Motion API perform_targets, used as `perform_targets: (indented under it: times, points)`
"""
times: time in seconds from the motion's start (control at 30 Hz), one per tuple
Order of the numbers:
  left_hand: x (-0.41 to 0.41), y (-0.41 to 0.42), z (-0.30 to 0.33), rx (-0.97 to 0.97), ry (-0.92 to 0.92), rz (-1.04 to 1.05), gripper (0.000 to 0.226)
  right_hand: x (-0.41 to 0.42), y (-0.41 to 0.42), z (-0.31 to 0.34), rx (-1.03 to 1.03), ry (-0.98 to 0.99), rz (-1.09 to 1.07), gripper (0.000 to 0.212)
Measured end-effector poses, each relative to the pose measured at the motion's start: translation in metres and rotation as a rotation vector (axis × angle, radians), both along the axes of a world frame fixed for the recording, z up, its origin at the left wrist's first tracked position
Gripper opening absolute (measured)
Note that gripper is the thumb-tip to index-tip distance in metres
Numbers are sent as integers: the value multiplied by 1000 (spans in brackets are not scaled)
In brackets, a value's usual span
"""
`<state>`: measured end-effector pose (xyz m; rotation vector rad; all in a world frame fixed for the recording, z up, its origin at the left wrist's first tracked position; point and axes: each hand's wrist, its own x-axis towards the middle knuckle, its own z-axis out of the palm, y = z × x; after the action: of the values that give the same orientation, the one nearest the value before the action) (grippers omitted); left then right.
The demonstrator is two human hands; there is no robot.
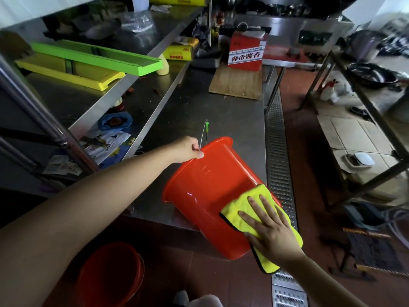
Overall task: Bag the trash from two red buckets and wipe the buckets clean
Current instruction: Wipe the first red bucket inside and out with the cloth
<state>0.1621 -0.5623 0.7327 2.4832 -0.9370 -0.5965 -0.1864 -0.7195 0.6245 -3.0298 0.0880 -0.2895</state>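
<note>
Pinching the thin wire handle [202, 138] where it meets the rim, left hand [188, 149] with thumb and curled fingers closed on the wire, steadying the red bucket [208, 191]. Pressing flat on the yellow cloth [250, 209], right hand [269, 229] with fingers straight and spread, palm down, curling round nothing; cloth lying against the bucket's outer wall near its base. Bucket lying tipped on its side at the near edge of the steel counter [221, 114], base end overhanging toward the camera; long axis running from far-left to near-right, mouth pointing away and left, base pointing near and right. Handle swinging up off the rim, green grip [207, 126] at its top. Sitting on the floor below, left of the counter edge, second red bucket [110, 275], upright, dim. Resting farther back on the counter, wooden board [236, 82] with red carton [245, 52] on it.
</note>
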Motion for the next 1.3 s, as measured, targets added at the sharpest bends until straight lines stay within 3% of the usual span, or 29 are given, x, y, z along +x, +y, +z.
perform_targets:
  times: [0.13,0.4,0.5,0.87,1.3]
  points:
    - [1,11,-4,-37,44,13,29,38,8,14,25,46,8,54]
    - [-8,26,-7,-46,-54,31,25,170,27,47,59,117,24,58]
    - [-13,34,-13,-62,-94,73,24,161,28,42,33,97,37,58]
    - [-41,56,-19,-122,-207,156,19,6,1,-2,63,15,10,56]
    - [-61,91,-29,-206,-199,339,20,165,56,48,56,142,9,59]
